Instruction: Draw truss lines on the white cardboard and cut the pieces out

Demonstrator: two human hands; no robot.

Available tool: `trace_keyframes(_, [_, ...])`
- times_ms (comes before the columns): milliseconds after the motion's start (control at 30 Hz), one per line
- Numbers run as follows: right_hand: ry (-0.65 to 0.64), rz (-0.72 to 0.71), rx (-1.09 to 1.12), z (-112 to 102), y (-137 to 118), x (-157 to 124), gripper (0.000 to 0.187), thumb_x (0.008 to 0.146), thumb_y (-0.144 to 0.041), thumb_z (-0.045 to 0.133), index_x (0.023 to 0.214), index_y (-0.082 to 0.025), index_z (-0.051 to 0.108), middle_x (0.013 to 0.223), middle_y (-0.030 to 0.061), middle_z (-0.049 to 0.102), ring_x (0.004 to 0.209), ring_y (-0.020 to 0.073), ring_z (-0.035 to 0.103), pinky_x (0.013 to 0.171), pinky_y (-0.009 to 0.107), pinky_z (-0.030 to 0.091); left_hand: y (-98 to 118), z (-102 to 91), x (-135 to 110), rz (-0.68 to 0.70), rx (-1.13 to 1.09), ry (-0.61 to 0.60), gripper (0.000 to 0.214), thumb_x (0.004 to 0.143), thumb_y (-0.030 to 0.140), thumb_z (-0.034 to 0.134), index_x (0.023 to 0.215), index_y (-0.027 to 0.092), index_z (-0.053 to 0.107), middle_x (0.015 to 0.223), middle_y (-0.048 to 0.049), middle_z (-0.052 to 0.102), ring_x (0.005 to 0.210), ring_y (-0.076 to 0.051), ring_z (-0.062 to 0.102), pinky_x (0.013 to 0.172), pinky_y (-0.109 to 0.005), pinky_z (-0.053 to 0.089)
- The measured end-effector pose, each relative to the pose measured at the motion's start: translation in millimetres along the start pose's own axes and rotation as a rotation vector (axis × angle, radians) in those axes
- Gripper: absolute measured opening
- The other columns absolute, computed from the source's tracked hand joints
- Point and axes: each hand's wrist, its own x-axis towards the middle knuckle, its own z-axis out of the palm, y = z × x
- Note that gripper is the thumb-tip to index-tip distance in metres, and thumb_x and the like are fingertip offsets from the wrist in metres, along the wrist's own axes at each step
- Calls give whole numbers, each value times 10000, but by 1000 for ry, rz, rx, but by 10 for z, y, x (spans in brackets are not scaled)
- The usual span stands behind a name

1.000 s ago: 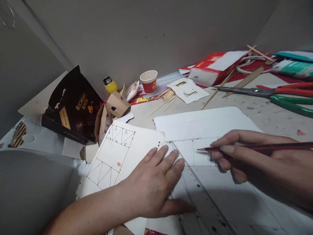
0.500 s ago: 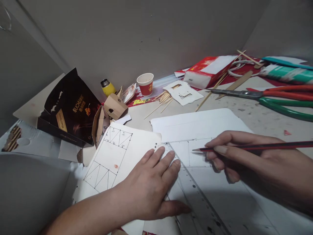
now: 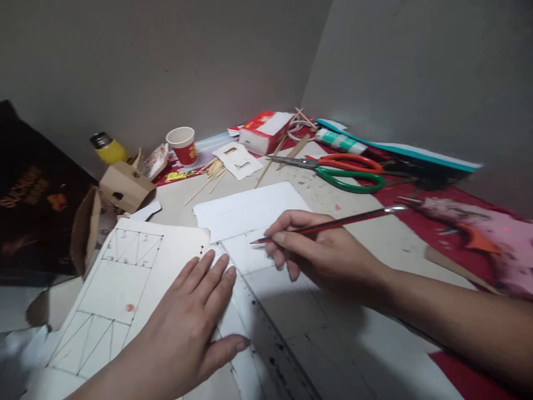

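- Left hand (image 3: 195,319) lies flat, open, fingertips on the clear ruler (image 3: 266,314).
- Right hand (image 3: 325,255) pinches a pencil (image 3: 337,222), its tip at the white paper (image 3: 250,203) under the ruler; contact unclear.
- Scissors (image 3: 308,163) lie beyond the right hand, on the counter (image 3: 362,226).

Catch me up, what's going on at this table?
The left hand lies spread over a clear ruler on a white sheet. The right hand holds a red-and-black pencil, pointed at the white sheet beside the ruler; whether it touches is hard to tell. A diagram sheet lies to the left, and scissors rest beyond the hands.
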Motion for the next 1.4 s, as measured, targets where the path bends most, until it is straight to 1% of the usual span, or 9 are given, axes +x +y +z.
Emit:
trace_keyframes(100, [15, -23, 20, -18, -12, 13, 149, 790, -271, 690, 798, -161, 589, 681, 15, 667, 484, 86, 558, 393, 172, 464, -26, 24, 8, 51, 77, 45, 784, 925, 563, 568, 1523, 103, 353, 1563, -191, 414, 1458, -379, 343, 1104, -588, 419])
trace_keyframes(367, [34, -13, 4, -27, -47, -2, 12, 793, -171, 620, 785, -164, 616, 712, 29, 675, 521, 104, 567, 386, 181, 461, -75, -48, 6, 126, 173, 88, 656, 916, 530, 599, 1391, 82, 538, 1441, -193, 570, 1349, -377, 510, 1066, -598, 458])
trace_keyframes(567, [56, -10, 23, -28, -61, -4, 27, 787, -155, 630, 781, -170, 608, 720, 32, 671, 544, 114, 583, 385, 181, 462, -84, -61, 8, 151, 187, 133, 526, 911, 462, 627, 1306, 114, 617, 1362, -165, 644, 1278, -357, 585, 1054, -584, 477])
trace_keyframes(733, [68, -32, 33, -29, -41, 6, 40, 790, -151, 623, 766, -173, 598, 706, 26, 666, 529, 111, 582, 376, 177, 463, -49, -81, 7, 166, 206, 147, 494, 910, 431, 636, 1272, 95, 637, 1324, -173, 669, 1244, -360, 611, 1043, -575, 482])
trace_keyframes(867, [112, -74, 63, -33, -24, 30, 49, 817, -158, 593, 770, -171, 590, 677, 17, 659, 487, 104, 571, 342, 170, 445, -22, -108, 4, 183, 253, 137, 527, 926, 444, 605, 1296, 69, 615, 1321, -182, 669, 1226, -358, 623, 1020, -567, 500])
trace_keyframes(1000, [131, -138, 98, -55, -4, 51, 41, 848, -154, 574, 840, -149, 614, 658, -3, 650, 441, 79, 547, 335, 152, 440, 12, -117, -21, 178, 290, 93, 683, 926, 556, 556, 1378, 43, 544, 1387, -207, 612, 1265, -382, 590, 968, -562, 544])
trace_keyframes(1133, [102, -158, 100, -76, 26, 62, 121, 882, -164, 555, 952, -125, 646, 671, -13, 650, 409, 56, 530, 351, 141, 433, 51, -104, -23, 178, 307, 64, 728, 911, 565, 575, 1466, 105, 471, 1465, -220, 533, 1317, -406, 537, 943, -556, 564])
trace_keyframes(1233, [98, -156, 85, -78, 31, 60, 128, 878, -167, 555, 948, -123, 653, 679, -12, 650, 403, 51, 520, 355, 143, 420, 74, -114, -4, 192, 322, 61, 695, 899, 554, 599, 1458, 153, 498, 1458, -237, 532, 1312, -420, 537, 918, -561, 576])
trace_keyframes(1400, [82, -116, 41, -65, 10, 57, 101, 820, -179, 593, 888, -145, 660, 647, -15, 632, 404, 59, 504, 368, 161, 410, 112, -161, 4, 224, 397, 48, 683, 868, 602, 607, 1381, 151, 590, 1368, -253, 608, 1214, -424, 618, 845, -543, 611])
